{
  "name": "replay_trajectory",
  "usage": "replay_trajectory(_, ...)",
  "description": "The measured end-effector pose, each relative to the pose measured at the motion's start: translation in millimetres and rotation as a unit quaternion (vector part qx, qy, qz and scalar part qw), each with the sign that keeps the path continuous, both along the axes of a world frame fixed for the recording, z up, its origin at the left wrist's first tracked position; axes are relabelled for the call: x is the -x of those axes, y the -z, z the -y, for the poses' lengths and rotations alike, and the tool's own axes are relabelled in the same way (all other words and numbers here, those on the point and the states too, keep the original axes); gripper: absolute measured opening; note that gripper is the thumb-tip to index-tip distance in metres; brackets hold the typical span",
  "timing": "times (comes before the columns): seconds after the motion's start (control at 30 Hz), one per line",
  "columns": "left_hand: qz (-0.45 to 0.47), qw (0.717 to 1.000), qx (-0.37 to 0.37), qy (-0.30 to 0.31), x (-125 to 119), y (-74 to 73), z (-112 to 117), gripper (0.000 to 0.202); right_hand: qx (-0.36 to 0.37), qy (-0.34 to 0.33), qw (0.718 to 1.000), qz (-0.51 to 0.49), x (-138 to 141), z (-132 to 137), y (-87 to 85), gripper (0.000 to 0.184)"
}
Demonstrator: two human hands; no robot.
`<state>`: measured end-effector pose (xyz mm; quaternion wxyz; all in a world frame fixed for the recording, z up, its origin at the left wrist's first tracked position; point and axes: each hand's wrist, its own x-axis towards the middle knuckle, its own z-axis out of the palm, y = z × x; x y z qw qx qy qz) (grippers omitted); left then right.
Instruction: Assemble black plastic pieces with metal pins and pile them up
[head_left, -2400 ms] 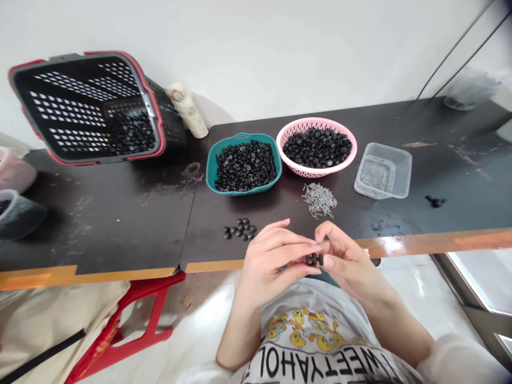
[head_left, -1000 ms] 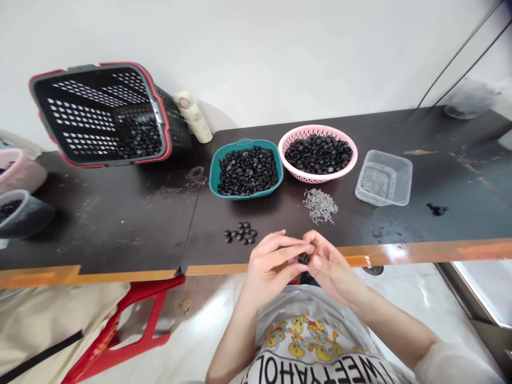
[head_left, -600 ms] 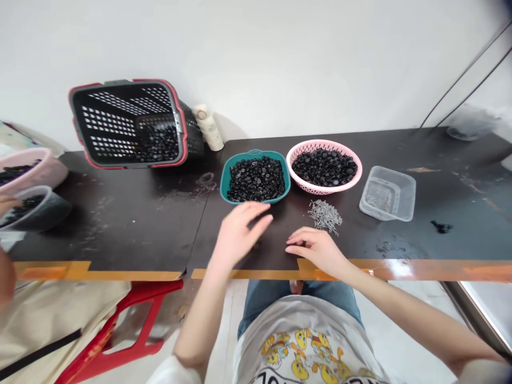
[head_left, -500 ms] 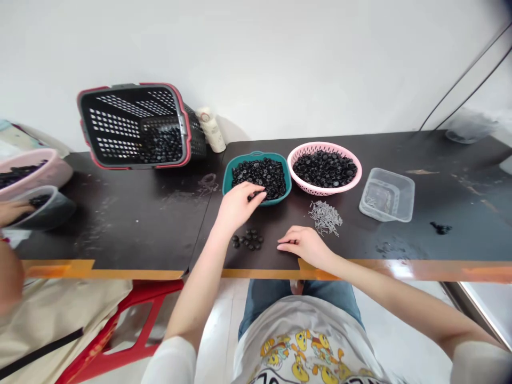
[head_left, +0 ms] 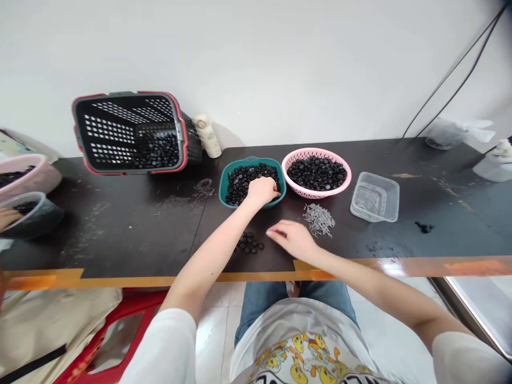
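Observation:
My left hand point(head_left: 262, 191) reaches into the teal basket point(head_left: 222, 188), its fingers curled down at the right side among small round black parts point(head_left: 244, 181). Whatever lies in those fingers is hidden. My right hand point(head_left: 294, 237) rests just above the table, fingers bent and drawn together at the tips; anything in them is too small to make out. Between the hands and the table edge lies a group of dark, rounded pieces point(head_left: 248, 245), partly covered by my left forearm. A heap of thin grey pins point(head_left: 319, 220) lies beyond my right hand.
A pink basket point(head_left: 346, 184) of black parts touches the teal one. To its right stands a clear plastic tub point(head_left: 384, 216). A tipped dark crate point(head_left: 184, 144) and a white bottle point(head_left: 208, 137) are back left. At far left, a co-worker's hand point(head_left: 8, 217) is in a grey bowl point(head_left: 56, 213).
My left hand has moved right and deeper into the teal basket, its fingers now curled down. My right hand stays near the same spot. The view has shifted slightly.

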<state>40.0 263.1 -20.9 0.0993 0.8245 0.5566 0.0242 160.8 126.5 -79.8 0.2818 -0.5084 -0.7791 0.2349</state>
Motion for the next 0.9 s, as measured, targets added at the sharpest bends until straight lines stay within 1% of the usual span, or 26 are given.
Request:
replay_trajectory(0.1,0.012,1.000,-0.006,-0.004,4,1.3,3,0.020,-0.017,0.086,0.996,0.016,-42,-25,-19.6,0.027)
replay_trajectory(0.17,0.018,1.000,-0.006,-0.004,5,3.2,5,0.021,-0.025,0.151,0.988,0.036,-71,-41,-32.1,0.031)
replay_trajectory(0.2,0.020,1.000,-0.005,-0.005,6,4.2,5,0.022,-0.020,0.173,0.984,0.050,-84,-48,-37.1,0.031)
replay_trajectory(0.23,0.020,1.000,-0.004,-0.007,5,5.0,5,0.023,-0.009,0.181,0.981,0.066,-94,-52,-40.8,0.029)
replay_trajectory(0.3,0.019,1.000,-0.003,-0.014,4,5.9,5,0.025,0.021,0.174,0.979,0.105,-108,-55,-43.9,0.020)
replay_trajectory(0.4,0.019,1.000,-0.004,-0.019,0,5.9,4,0.022,0.053,0.150,0.973,0.167,-110,-50,-39.3,0.010)
replay_trajectory(0.5,0.031,0.999,-0.016,-0.024,-5,5.1,6,0.019,0.059,0.146,0.963,0.219,-100,-42,-29.9,0.012)
replay_trajectory(0.6,0.057,0.997,-0.040,-0.039,-6,2.0,11,0.016,0.058,0.131,0.958,0.248,-90,-38,-20.2,0.016)
replay_trajectory(0.73,0.107,0.989,-0.079,-0.059,-1,-9.0,29,0.018,0.053,0.121,0.957,0.260,-84,-41,-7.2,0.018)
replay_trajectory(0.8,0.166,0.981,-0.083,-0.053,5,-14.9,46,0.016,0.056,0.124,0.958,0.254,-84,-44,-1.5,0.016)
replay_trajectory(0.83,0.218,0.972,-0.076,-0.045,7,-16.8,56,0.013,0.059,0.124,0.959,0.248,-85,-46,0.9,0.014)
replay_trajectory(0.9,0.326,0.944,-0.052,-0.024,12,-16.8,79,0.014,0.063,0.121,0.963,0.233,-86,-49,4.4,0.011)
